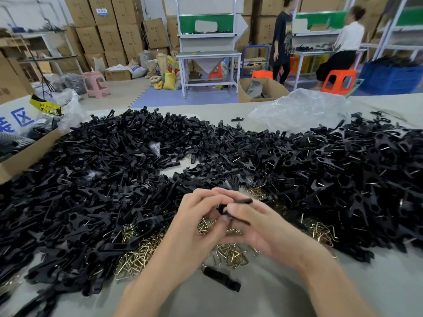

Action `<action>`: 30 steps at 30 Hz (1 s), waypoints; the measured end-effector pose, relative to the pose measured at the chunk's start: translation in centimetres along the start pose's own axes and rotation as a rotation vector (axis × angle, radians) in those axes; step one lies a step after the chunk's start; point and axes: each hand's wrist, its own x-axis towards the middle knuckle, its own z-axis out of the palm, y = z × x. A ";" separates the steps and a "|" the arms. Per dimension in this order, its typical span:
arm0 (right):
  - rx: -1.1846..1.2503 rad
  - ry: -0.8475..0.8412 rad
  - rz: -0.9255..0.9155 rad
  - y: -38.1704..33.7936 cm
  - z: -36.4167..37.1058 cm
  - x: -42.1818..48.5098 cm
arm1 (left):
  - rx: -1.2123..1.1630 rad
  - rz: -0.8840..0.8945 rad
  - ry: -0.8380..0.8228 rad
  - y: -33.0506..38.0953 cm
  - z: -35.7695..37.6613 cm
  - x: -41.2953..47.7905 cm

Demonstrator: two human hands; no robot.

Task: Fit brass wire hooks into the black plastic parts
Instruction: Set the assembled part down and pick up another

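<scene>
One black plastic part (222,208) is held between both hands, raised just above the brass wire hooks (137,253) near the table's front edge. It is matte and forked, with a rounded end toward the left and two thin arms splayed to the right. The rounded end is pinched by the curled fingers of the left hand (199,225). The arms are gripped between thumb and fingers of the right hand (261,227). Whether a hook is seated in it cannot be told.

A single loose black part (222,279) is laid alone on the grey table (263,300), just nearer than the hooks. The hooks are spread in several patches and are too many to be counted. The same is true of the left heap (91,179) of plain black parts and the right heap (343,168), where thin wire ends are seen among the parts. Beyond these, one clear plastic bag (297,110) and one cardboard box (27,154) at the left are seen. Two people (282,40) are seen at benches further back.
</scene>
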 end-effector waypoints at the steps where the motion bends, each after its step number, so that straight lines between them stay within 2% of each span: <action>1: 0.010 -0.009 -0.006 0.2 0.3 0.1 | -0.033 -0.006 0.001 0.0 0.3 -0.1; 4: 0.066 -0.095 -0.035 0.3 0.5 0.0 | -0.095 -0.032 -0.028 0.0 1.1 -0.4; 7: 0.063 -0.106 -0.038 0.4 0.4 0.1 | 0.037 -0.011 -0.004 0.0 1.2 -0.3; 10: -0.053 -0.013 -0.071 0.8 0.4 0.6 | -0.006 -0.086 -0.035 0.2 0.7 -0.2; 14: -0.289 0.230 -0.035 0.8 0.0 0.7 | -0.341 -0.230 -0.041 1.2 -0.3 0.2; 15: -0.291 0.209 -0.037 0.9 -0.2 0.7 | -0.406 -0.246 -0.056 1.5 -0.4 0.3; 19: -0.147 -0.088 -0.092 1.3 0.7 0.6 | -0.720 -0.336 -0.238 2.4 -0.4 0.3; 21: -0.130 -0.143 -0.088 1.4 1.1 0.6 | -0.765 -0.345 -0.269 2.5 -0.2 0.3; 30: -0.156 -0.107 0.063 1.1 1.6 0.2 | -0.815 -0.371 -0.365 1.7 -0.1 0.2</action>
